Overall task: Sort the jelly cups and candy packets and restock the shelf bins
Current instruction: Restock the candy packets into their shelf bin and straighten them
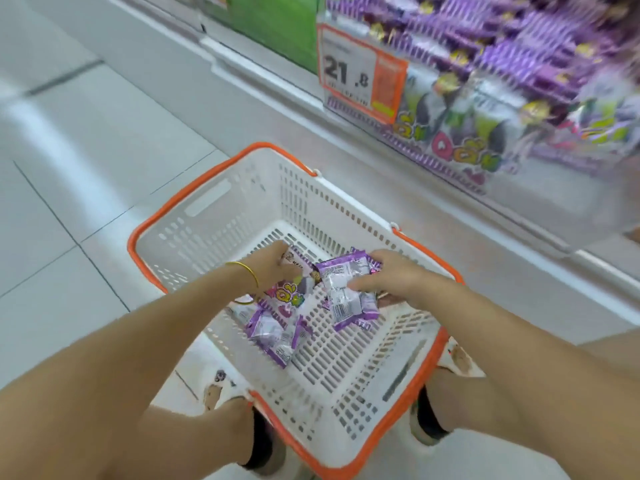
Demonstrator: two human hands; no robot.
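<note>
Shiny purple-and-white candy packets in basket; fingers of left hand and right hand grasp some.

A price tag read "21.8" in black digits. The small print on its orange strip, right of the digits, was too blurred to read. Coloured lettering on packets right of the tag was illegible.

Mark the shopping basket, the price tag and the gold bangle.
shopping basket (207, 220): head view, on its white slotted far wall.
price tag (346, 72): head view, on the large printed number.
gold bangle (246, 267): head view, on the band where it crosses the wrist.
</note>
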